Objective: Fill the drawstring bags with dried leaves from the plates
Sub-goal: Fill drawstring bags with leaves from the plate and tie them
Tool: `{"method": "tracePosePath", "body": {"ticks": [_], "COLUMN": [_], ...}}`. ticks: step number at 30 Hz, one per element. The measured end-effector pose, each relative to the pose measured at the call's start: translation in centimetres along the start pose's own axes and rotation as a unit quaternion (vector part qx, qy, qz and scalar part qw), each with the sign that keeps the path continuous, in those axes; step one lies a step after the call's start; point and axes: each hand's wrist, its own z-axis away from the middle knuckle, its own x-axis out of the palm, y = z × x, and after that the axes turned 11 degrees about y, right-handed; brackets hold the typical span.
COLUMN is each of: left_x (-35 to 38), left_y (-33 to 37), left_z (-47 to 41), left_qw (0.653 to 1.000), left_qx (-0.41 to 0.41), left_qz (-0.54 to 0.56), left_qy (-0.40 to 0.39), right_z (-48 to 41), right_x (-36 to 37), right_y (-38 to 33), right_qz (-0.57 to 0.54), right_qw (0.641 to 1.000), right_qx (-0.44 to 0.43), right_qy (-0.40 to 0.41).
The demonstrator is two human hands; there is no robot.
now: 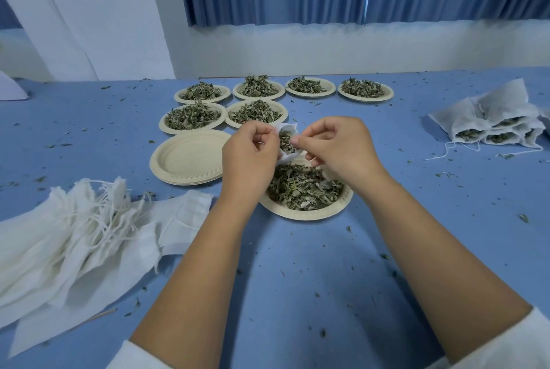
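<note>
A small white drawstring bag (288,155) hangs between my two hands, its mouth held apart and dried leaves showing inside. My left hand (249,150) grips the bag's left edge. My right hand (334,143) pinches its right edge with curled fingers. Both hands hover just above a paper plate (309,213) heaped with dried leaves (303,188). Several more leaf-filled plates (193,118) stand in two rows behind it.
A stack of bare paper plates (184,157) sits left of my hands. A pile of flat drawstring bags (74,228) lies at the near left. Filled bags (491,127) are heaped at the far right. Leaf crumbs litter the blue table (297,279).
</note>
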Motion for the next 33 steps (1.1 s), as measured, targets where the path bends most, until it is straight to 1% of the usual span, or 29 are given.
{"method": "tracePosePath", "body": {"ticks": [2,4,5,7,9,11,13,16,18,20,22,23,25,27,28,30,31,33], "left_x": [0.1,0.2,0.2,0.3,0.4,0.4,0.4,0.3,0.2,0.1,0.1,0.1,0.0,-0.1,-0.1,-0.1,-0.1,-0.1], "left_y": [0.1,0.1,0.1,0.1,0.1,0.1,0.1,0.1,0.0,0.0,-0.2,-0.2,-0.3,-0.4,-0.4,-0.4,-0.4,-0.4], "left_z": [0.2,0.3,0.3,0.3,0.4,0.5,0.5,0.4,0.3,0.3,0.1,0.0,-0.1,-0.3,-0.4,-0.4,-0.4,-0.4], "left_qw": [1.0,1.0,1.0,0.999,0.998,0.996,0.995,0.996,0.998,0.999,1.0,1.0,1.0,1.0,0.999,0.999,0.999,0.999], "left_qx": [0.008,0.009,0.006,0.006,0.019,0.035,0.044,0.03,0.018,0.0,-0.01,-0.014,-0.019,-0.023,-0.024,-0.027,-0.028,-0.031], "left_qz": [-0.004,-0.004,-0.003,-0.006,-0.013,-0.021,-0.03,-0.025,-0.024,-0.015,-0.012,-0.01,-0.014,-0.019,-0.019,-0.02,-0.02,-0.017], "left_qy": [-0.011,-0.016,-0.019,-0.031,-0.052,-0.074,-0.089,-0.078,-0.054,-0.033,-0.018,-0.014,-0.003,0.007,0.01,0.013,0.013,0.011], "right_z": [0.2,0.5,0.6,0.8,0.9,0.9,0.7,0.4,0.4,0.2,-0.2,-0.4,-0.8,-0.7,-0.6,-0.5,-0.4,-0.3], "right_x": [0.3,0.6,0.7,0.9,1.3,1.6,1.6,1.2,0.7,0.1,-0.6,-1.0,-1.6,-1.7,-1.6,-1.1,-0.7,-0.2], "right_y": [0.2,0.2,0.2,0.3,0.7,1.0,1.4,1.4,0.8,0.4,0.1,0.1,0.2,0.6,0.8,1.4,1.6,2.1], "right_qz": [0.082,0.195,0.245,0.307,0.34,0.358,0.347,0.279,0.203,0.148,0.158,0.189,0.263,0.316,0.347,0.403,0.416,0.42], "right_qw": [0.993,0.965,0.949,0.925,0.91,0.902,0.903,0.929,0.956,0.973,0.973,0.967,0.943,0.91,0.892,0.865,0.861,0.867], "right_qx": [-0.088,-0.175,-0.2,-0.219,-0.215,-0.192,-0.182,-0.189,-0.177,-0.16,-0.156,-0.153,-0.117,-0.072,-0.072,-0.092,-0.105,-0.121], "right_qy": [0.01,0.003,-0.006,-0.042,-0.097,-0.147,-0.174,-0.154,-0.12,-0.073,-0.056,-0.074,-0.165,-0.258,-0.28,-0.285,-0.274,-0.24]}}
